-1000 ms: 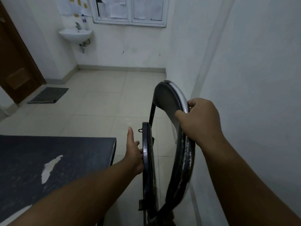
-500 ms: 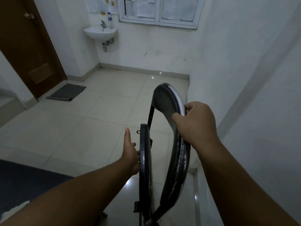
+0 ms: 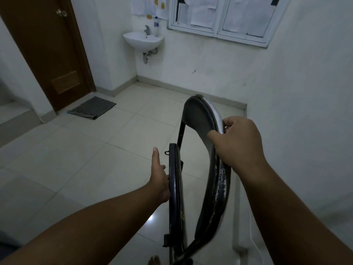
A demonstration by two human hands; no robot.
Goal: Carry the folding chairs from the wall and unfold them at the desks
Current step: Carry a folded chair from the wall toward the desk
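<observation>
Pale tiled floor runs out ahead of me to a brown door at far left, a striped mat in front of it, a washbasin on the far wall and a papered-over window to its right. Close on my right stands a white wall.

Between my arms hangs the folding chair, just beside that right wall. Its long axis runs up and down, with the top far from me and the hinge low and near. It stands as a narrow V: the seat is the left limb and the backrest the right.

My right hand is clamped over the backrest's top rim, thumb on the inner face and fingers wrapped over the metal edge. My left hand sits lower and nearer, laid flat against the seat's left rim with the visible digits straight, pressing rather than clutching.

I judge the carry hangs from the right hand, since it has the only real hold. No desk shows plainly from here, so the chair must swing left, away from the wall. The left hand, already on the seat, is placed to pull that limb down and open.
</observation>
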